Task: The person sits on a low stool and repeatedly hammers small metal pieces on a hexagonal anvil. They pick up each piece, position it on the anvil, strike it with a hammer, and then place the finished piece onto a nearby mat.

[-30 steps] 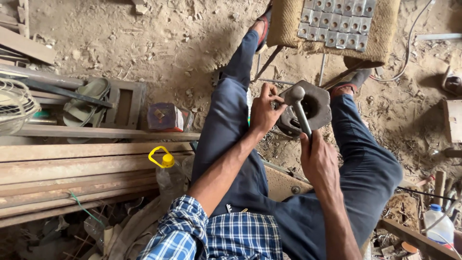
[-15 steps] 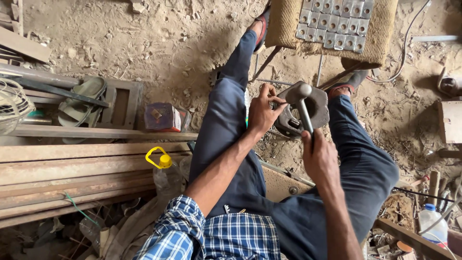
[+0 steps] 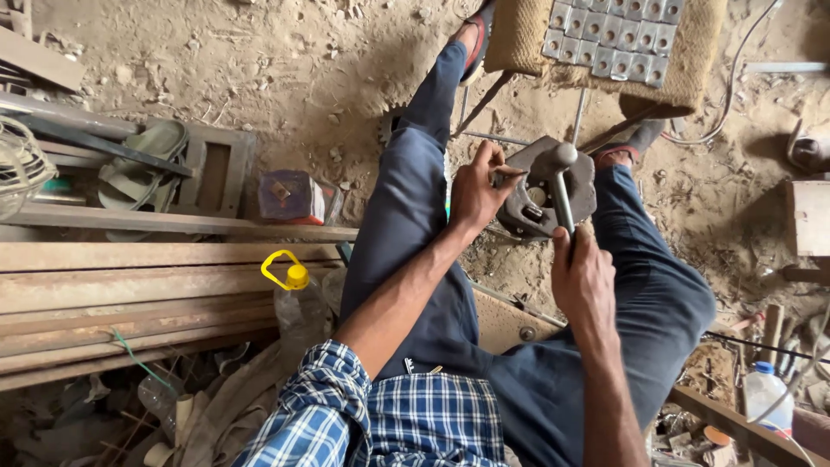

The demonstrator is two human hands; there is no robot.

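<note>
Packages in view, three noted; you have no signs or screens before you.

1. Small box, on the ground at your left, just beyond the long wooden planks. Boxy, worn, purple-blue top face with an orange-red patch, whitish side panel. Lettering too blurred to make out.

2. Clear plastic bottle, against the near planks beside your left thigh. Yellow cap with a yellow loop handle standing up. No label discernible.

3. Clear plastic bottle, low at your right among scrap. Blue cap, pale body, upright. Label side not visible.
</note>
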